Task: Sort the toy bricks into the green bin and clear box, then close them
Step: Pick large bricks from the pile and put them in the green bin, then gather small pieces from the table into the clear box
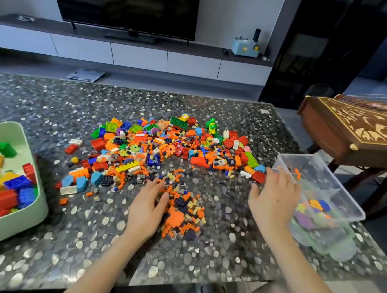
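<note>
A wide scatter of mixed toy bricks (165, 144) covers the middle of the speckled table (53, 104). A smaller heap of tiny orange and dark bricks (183, 216) lies nearer me. My left hand (147, 207) rests flat on the table against that heap's left side, fingers spread. My right hand (276, 198) hovers open at the rim of the clear box (323, 178) on the right; small orange pieces are in the air over the box. The green bin (11, 220) at the left edge holds large bricks.
A clear lidded container (325, 240) lies under or beside the clear box near the table's right front corner. A carved wooden piece of furniture (358, 132) stands beyond the right edge. A TV cabinet (137, 55) runs along the far wall.
</note>
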